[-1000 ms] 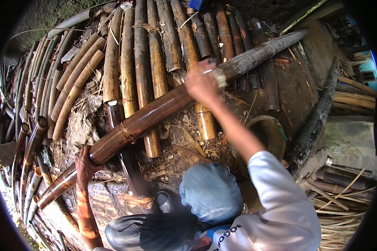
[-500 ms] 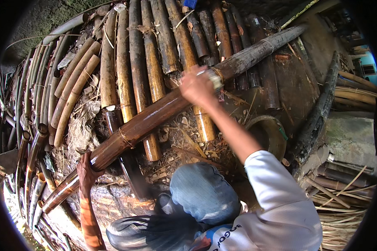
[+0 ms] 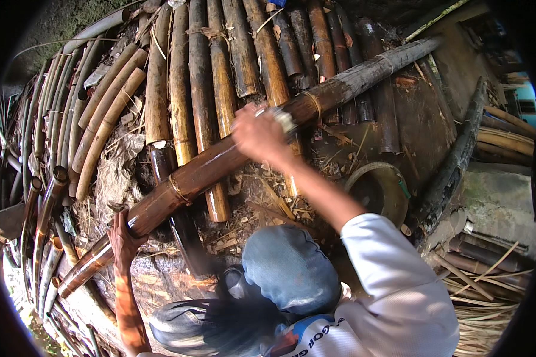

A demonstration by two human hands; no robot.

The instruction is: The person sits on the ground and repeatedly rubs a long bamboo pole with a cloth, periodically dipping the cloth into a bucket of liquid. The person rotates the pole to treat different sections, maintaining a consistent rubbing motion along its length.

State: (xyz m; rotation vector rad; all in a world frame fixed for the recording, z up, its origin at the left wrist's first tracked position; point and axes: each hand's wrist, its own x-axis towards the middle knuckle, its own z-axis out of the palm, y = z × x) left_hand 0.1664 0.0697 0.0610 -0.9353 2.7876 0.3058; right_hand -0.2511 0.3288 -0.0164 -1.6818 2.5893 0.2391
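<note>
A long, wet brown bamboo pole (image 3: 205, 169) slants across the view, from the lower left up to its grey far end at the upper right. Around its near end, my left hand (image 3: 125, 241) is closed, gripping the pole. My right hand (image 3: 257, 135) presses on the pole's upper middle, fingers closed on a pale scrubbing pad (image 3: 284, 121). Motion blurs the pad, and its exact kind cannot be made out. Ring-like nodes show on the pole, one between my two hands.
Several bamboo poles (image 3: 225, 89) lie side by side beyond the pole, with thinner ones (image 3: 110, 113) at the left. A round bucket (image 3: 395, 199) stands right of my forearm. Farther right are a dark log (image 3: 455, 157) and a heap of split strips (image 3: 479, 324).
My right hand has slid down along the pole, toward the left, with the pad. My left hand keeps its grip on the near end.
</note>
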